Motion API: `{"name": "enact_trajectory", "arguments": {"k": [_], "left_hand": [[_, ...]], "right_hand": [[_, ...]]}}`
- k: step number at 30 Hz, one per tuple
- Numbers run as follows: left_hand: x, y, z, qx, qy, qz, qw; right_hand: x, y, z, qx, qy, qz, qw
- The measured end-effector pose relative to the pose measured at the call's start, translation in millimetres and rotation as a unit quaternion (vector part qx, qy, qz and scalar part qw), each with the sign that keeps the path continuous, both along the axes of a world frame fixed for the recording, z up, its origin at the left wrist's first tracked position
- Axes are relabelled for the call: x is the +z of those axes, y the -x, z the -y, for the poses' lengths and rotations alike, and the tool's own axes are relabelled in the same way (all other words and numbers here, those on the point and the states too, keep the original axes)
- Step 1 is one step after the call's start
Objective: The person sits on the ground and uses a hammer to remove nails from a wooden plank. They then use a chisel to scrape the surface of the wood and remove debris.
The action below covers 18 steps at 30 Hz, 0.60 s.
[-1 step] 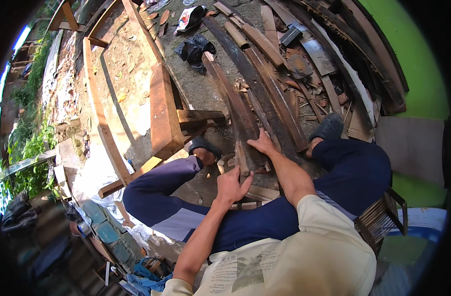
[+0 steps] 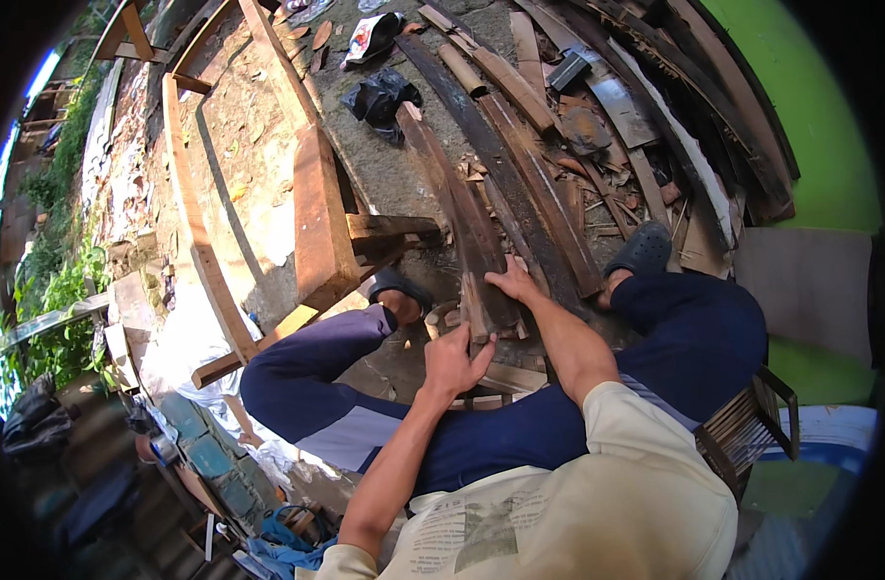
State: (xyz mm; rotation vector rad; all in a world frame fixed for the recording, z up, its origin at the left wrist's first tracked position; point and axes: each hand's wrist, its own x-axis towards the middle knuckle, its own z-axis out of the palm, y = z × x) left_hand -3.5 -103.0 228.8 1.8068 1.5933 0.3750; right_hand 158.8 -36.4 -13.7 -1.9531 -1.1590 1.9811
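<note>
A long dark weathered plank [image 2: 452, 193] runs from between my knees out across the ground. My right hand [image 2: 513, 282] lies on its near end, fingers wrapped over the edge. My left hand [image 2: 452, 362] grips a narrow split strip of wood [image 2: 475, 307] at the plank's near end, just below the right hand. I sit with both legs in dark blue trousers spread either side of the plank. Dark sandals [image 2: 646, 249] are on my feet.
A thick wooden beam [image 2: 322, 213] on a cross piece lies left of the plank, beside a long wooden frame [image 2: 196, 242]. Old planks [image 2: 559, 174] are piled at the right against a green wall [image 2: 810, 126]. A black bag [image 2: 380, 97] lies ahead, a wooden chair [image 2: 747, 425] at my right.
</note>
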Motion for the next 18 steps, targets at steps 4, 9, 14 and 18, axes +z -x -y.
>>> {"name": "enact_trajectory", "arguments": {"k": [4, 9, 14, 18], "left_hand": [[-7.7, -2.5, -12.4, -0.029, -0.07, 0.024, 0.997], [-17.4, -2.7, -10.0, -0.04, -0.067, 0.005, 0.997], [-35.1, 8.3, 1.8, -0.026, -0.057, -0.021, 0.998], [-28.8, 4.5, -3.3, -0.018, -0.07, -0.021, 0.997]], "right_hand": [[-3.3, 7.8, 4.5, 0.042, -0.003, 0.023, 0.999], [-17.9, 20.8, 7.8, 0.074, -0.037, 0.177, 0.981], [10.7, -2.1, -2.5, 0.034, -0.101, 0.203, 0.973], [12.0, -8.2, -3.9, 0.056, -0.062, 0.152, 0.985]]}}
